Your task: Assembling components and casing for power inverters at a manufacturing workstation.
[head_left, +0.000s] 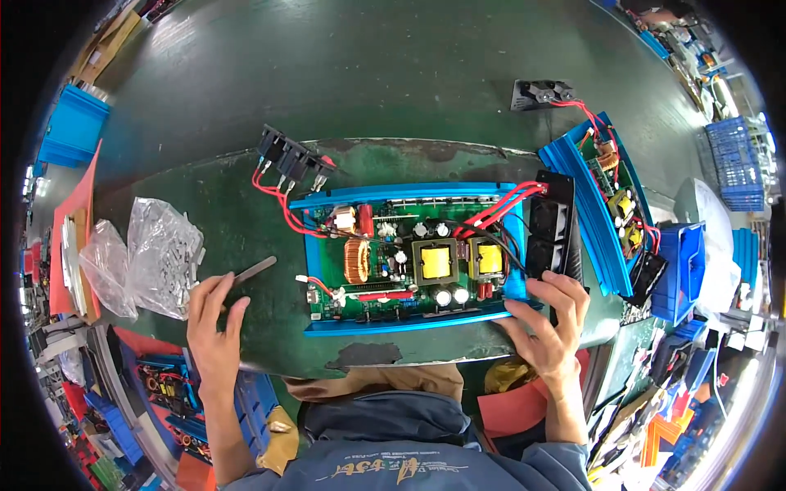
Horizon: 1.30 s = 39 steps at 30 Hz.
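Observation:
On the bench before me lies a blue metal housing with a green circuit board in it. The board carries yellow transformers and a copper coil. My left hand is closed on a slim, flat metal tool with a rounded end, left of the housing. My right hand grips the housing's near right corner, beside a black end panel with fans. Red wires join this panel to the board. Black sockets hang on red wires at the far left corner.
A second blue housing with a board stands at right, wired to a black panel. Beside it is a blue bin. Clear plastic bags of small parts lie at left. An open bin of boards is below left.

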Motion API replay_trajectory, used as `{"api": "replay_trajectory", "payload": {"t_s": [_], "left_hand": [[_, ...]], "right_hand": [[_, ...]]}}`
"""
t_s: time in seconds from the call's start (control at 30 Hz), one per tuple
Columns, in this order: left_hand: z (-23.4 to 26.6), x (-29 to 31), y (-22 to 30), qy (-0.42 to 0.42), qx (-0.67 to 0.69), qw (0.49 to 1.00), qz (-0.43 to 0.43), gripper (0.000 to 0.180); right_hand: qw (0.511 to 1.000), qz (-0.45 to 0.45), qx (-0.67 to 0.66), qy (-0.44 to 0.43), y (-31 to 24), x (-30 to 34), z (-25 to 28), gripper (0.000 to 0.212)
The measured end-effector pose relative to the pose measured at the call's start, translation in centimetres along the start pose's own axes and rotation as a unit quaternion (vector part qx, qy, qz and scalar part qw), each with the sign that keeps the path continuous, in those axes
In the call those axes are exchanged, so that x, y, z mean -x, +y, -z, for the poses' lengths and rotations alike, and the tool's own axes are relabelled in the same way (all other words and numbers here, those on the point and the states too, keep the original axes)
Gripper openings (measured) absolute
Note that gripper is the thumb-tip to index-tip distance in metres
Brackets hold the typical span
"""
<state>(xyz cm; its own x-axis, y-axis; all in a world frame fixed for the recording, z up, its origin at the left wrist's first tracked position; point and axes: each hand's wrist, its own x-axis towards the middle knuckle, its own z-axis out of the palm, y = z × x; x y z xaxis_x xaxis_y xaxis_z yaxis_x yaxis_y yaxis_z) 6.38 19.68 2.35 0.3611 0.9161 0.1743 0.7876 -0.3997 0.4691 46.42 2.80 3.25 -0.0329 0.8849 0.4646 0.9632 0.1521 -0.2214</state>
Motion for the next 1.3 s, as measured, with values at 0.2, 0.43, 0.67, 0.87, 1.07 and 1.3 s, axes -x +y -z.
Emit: {"api": "replay_trajectory", "payload": {"t_s": [0.2, 0.43, 0.67, 0.87, 1.07, 1.3], "left_hand": [[1.1, 0.3, -0.5, 0.009, 0.029, 0.999, 0.037, 0.025], [0.9, -0.2, -0.5, 0.122, 0.005, 0.992, -0.02, 0.019], [3.9, 0.1, -3.8, 0.12, 0.127, 0.978, 0.117, 0.026], [3.6, -1.6, -9.3, 0.119, -0.111, 0.981, 0.108, 0.038], [3.4, -2.8, -9.2, 0.075, -0.061, 0.983, 0.158, 0.037], [3.7, -2.1, -7.8, 0.153, -0.071, 0.978, 0.12, 0.027]], "right_hand": [[1.0, -0.012, -0.021, 0.008, -1.3, -0.5, -0.2, 0.038], [0.996, -0.069, 0.049, 0.001, -1.4, 1.6, 0.3, 0.045], [0.998, -0.04, 0.044, 0.022, -0.8, 1.2, -0.4, 0.041], [0.995, -0.096, -0.009, 0.041, -2.6, 1.2, -0.3, 0.028], [0.991, -0.114, -0.025, 0.07, -3.5, 3.3, -0.4, 0.026], [0.987, -0.126, -0.075, 0.072, -5.0, 4.3, -0.5, 0.023]]}}
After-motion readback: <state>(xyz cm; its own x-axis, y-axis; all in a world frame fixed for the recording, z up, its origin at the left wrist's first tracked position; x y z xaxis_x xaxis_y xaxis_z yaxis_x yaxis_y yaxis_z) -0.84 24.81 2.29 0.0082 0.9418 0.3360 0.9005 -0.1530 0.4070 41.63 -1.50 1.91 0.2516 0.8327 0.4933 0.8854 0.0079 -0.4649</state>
